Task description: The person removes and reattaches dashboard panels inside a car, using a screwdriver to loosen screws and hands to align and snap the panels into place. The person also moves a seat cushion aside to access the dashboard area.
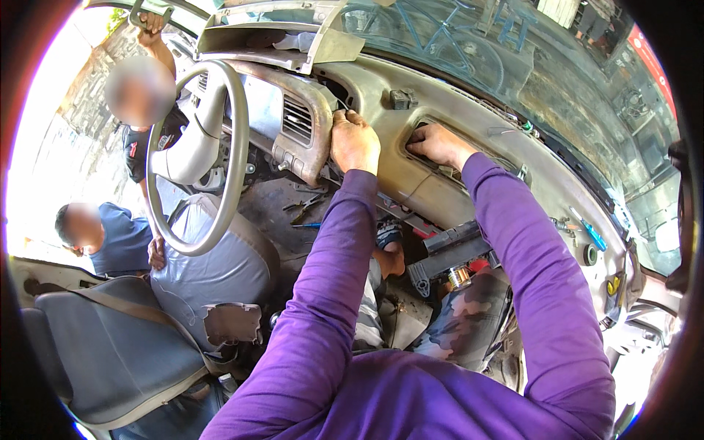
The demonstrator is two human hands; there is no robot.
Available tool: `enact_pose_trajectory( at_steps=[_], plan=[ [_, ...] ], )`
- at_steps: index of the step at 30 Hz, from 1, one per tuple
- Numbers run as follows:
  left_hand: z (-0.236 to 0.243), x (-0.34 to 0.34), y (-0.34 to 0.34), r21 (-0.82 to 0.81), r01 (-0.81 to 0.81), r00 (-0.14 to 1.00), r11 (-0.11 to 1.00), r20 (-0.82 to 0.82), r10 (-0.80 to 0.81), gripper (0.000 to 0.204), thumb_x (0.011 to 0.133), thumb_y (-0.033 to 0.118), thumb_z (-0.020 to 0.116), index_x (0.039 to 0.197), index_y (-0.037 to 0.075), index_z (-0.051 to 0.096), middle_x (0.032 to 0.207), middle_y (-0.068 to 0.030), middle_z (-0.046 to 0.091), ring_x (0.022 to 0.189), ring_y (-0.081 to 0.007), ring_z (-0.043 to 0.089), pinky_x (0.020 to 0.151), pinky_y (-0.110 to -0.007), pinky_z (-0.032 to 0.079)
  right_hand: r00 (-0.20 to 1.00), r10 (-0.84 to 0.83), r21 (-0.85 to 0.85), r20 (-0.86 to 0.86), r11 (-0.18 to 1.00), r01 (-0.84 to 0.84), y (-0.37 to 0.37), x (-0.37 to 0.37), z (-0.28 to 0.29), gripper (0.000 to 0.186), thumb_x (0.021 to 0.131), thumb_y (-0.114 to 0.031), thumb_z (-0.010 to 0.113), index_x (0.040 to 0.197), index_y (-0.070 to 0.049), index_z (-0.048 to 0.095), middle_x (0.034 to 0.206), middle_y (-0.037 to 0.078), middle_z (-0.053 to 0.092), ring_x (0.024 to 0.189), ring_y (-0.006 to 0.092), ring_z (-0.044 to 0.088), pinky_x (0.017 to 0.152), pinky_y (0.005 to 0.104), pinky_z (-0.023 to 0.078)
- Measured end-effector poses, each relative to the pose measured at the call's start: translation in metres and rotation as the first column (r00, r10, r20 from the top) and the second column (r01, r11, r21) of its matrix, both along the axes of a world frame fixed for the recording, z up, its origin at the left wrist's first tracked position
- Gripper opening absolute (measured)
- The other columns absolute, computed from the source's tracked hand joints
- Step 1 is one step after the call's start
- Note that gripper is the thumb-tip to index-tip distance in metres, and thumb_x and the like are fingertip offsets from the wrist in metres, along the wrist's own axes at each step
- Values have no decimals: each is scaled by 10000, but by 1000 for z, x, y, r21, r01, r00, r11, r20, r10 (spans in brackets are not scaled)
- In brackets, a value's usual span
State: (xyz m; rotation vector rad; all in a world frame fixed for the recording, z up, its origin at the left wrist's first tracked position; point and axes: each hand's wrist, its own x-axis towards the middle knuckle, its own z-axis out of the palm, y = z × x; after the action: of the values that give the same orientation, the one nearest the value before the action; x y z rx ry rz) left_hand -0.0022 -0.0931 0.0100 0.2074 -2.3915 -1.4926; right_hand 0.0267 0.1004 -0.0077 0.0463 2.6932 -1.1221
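Note:
My left hand (355, 144) is closed with fingers curled at the right edge of the dashboard trim panel (314, 110), beside its air vent (297, 119). Its fingertips are hidden behind the knuckles. My right hand (438, 144) reaches into the long opening (418, 125) in the beige dashboard (381, 88). Its fingers are bent inward, and what they hold, if anything, is hidden. A small dark block (402, 99) lies on the dashboard top, just beyond both hands.
The steering wheel (238, 147) stands left. Pliers (304, 209) lie on the floor; a blue-handled screwdriver (592, 233) and tape roll (589, 254) are right. A dark plastic housing (451, 253) sits by my legs. Two people, one in a blue shirt (125, 238), are at the left door.

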Motion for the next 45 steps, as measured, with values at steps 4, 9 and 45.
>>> enact_pose_trajectory(
  at_steps=[4, 9, 45],
  plan=[
    [2, 3, 0, -4, 14, 1000, 1000, -7, -14, 353, 1011, 262, 491, 1174, -7, 651, 1105, -300, 692, 1035, -458, 668, 923, -479, 516, 1000, 11, 59, -8, 998, -10, 1, 1, 4, 360, 903, -296, 702, 1179, -68, 747, 1105, 153, 751, 1022, 280, 696, 914, 404, 520],
    [-1, -2, 0, -60, 32, 999, 998, -14, -33, 346, 1024, 255, 426, 1144, -8, 616, 1094, -321, 680, 1028, -489, 657, 909, -527, 511, 999, 36, 113, -25, 993, -33, 2, -6, -2, 374, 900, -334, 701, 1160, -69, 745, 1087, 171, 747, 1020, 315, 696, 909, 424, 518],
    [-32, -2, -2, -24, 178, 982, 984, -65, -180, 524, 874, 471, 718, 1244, 105, 653, 1232, -163, 705, 1138, -354, 666, 923, -463, 527, 687, 365, 396, -628, 910, -122, -149, -66, 98, 191, 792, -199, 637, 905, -164, 787, 906, 126, 734, 881, 338, 707, 795, 402, 556]
  ],
)
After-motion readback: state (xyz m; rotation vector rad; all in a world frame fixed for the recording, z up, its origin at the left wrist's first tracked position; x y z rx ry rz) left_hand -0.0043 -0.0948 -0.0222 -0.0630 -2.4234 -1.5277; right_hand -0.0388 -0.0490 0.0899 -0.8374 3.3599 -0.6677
